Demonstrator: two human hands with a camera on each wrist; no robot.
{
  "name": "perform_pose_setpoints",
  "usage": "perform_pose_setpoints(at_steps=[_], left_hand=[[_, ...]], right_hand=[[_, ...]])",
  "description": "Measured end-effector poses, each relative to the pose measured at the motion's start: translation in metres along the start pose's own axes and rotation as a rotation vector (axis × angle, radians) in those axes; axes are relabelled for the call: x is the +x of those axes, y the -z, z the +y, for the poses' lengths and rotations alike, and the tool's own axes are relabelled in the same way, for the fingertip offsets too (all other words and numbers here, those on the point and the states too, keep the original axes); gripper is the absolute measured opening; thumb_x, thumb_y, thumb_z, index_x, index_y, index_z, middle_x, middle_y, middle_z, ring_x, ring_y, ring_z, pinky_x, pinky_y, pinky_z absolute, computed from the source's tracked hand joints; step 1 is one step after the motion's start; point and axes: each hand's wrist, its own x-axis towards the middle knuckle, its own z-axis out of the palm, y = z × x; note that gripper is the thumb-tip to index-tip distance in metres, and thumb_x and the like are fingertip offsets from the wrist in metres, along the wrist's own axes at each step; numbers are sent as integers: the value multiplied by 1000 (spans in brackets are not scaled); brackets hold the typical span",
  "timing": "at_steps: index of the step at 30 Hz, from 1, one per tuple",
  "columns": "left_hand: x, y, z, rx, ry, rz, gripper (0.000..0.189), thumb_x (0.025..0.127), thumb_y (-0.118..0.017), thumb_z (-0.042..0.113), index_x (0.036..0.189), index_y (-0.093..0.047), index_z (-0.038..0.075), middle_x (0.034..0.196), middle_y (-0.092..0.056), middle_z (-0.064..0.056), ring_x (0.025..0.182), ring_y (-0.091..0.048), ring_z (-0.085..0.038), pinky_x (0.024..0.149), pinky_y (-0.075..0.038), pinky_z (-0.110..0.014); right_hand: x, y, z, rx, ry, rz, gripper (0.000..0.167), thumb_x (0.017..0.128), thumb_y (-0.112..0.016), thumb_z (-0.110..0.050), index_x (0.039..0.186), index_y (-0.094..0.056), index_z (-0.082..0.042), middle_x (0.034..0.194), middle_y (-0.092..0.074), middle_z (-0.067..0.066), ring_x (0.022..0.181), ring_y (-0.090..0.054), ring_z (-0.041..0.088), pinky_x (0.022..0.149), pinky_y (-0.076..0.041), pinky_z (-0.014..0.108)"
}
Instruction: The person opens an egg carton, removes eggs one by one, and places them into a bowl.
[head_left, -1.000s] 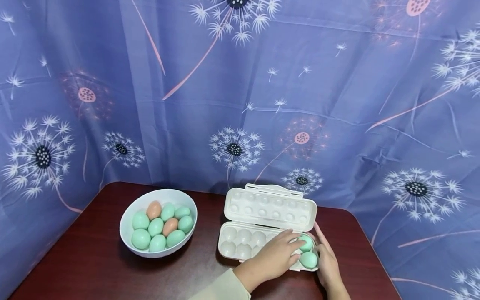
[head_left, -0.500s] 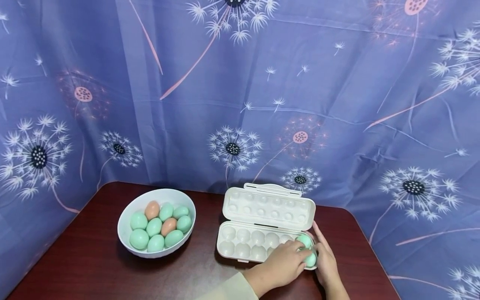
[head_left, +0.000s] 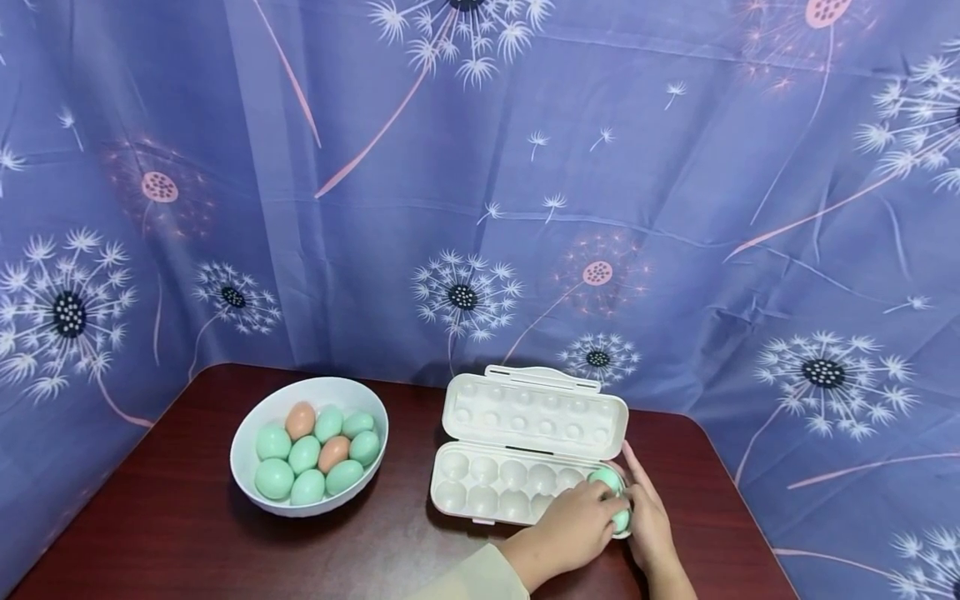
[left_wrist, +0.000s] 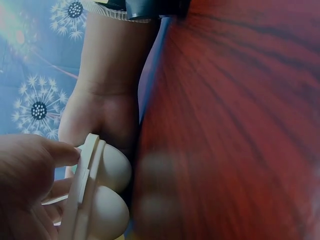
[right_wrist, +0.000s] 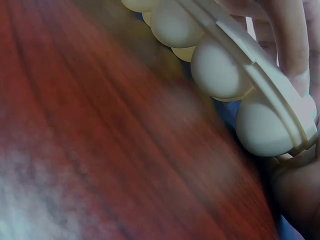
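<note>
In the head view a cream egg carton (head_left: 482,502) lies with its lid (head_left: 536,415) raised at the back. Two pale green eggs sit in its right-end wells: a back egg (head_left: 606,478) and a front egg (head_left: 621,521). My left hand (head_left: 573,525) reaches over the carton's front edge, its fingers curled over the front egg and partly covering both. At the carton's right end my right hand (head_left: 651,529) holds the side, thumb on the rim beside the eggs and one finger extended behind. Both wrist views show the carton's rounded underside (left_wrist: 112,167) close over the table.
To the left stands a white bowl (head_left: 247,479) with several green eggs (head_left: 273,479) and two brown eggs (head_left: 333,454). The dark red-brown table (head_left: 150,517) ends at a blue dandelion-print curtain (head_left: 375,250) behind.
My left hand has shifted from the back egg to the front egg, moving slightly right and nearer. My right hand stays at the carton's end. The view drifts slightly.
</note>
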Motion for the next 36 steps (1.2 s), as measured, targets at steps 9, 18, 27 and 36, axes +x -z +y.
perform_pose_setpoints(at_steps=[9, 18, 27, 36], left_hand=[[4, -1, 0, -43, 44, -20, 35, 91, -71, 32, 126, -70, 27, 112, -67, 10, 95, -62, -3, 75, -50, -15], [4, 0, 0, -65, 61, -22, 28, 87, -75, 36, 115, -71, 32, 105, -66, 11, 90, -61, -3, 72, -48, -14], [4, -4, 0, -78, 81, -6, 36, 86, -76, 35, 121, -72, 31, 105, -66, 11, 91, -61, -1, 77, -49, -13], [5, -4, -2, -49, 57, 16, 30, 85, -77, 37, 115, -73, 32, 103, -67, 12, 87, -63, -1, 75, -49, -14]], right_hand=[[1, 0, 0, -14, -2, 14, 71, 98, -24, 7, 163, -18, -21, 144, -56, -11, 126, -54, -7, 98, -49, 14], [0, -1, 1, 14, 1, -4, 72, 97, -24, 8, 163, -17, -20, 140, -59, -15, 125, -56, -5, 97, -50, 15], [0, -2, -1, -5, 1, 15, 71, 98, -25, 8, 163, -19, -19, 143, -57, -14, 125, -54, -7, 96, -50, 14], [-1, -3, -2, -12, -3, 19, 71, 98, -25, 8, 163, -19, -19, 141, -58, -14, 123, -56, -5, 93, -51, 15]])
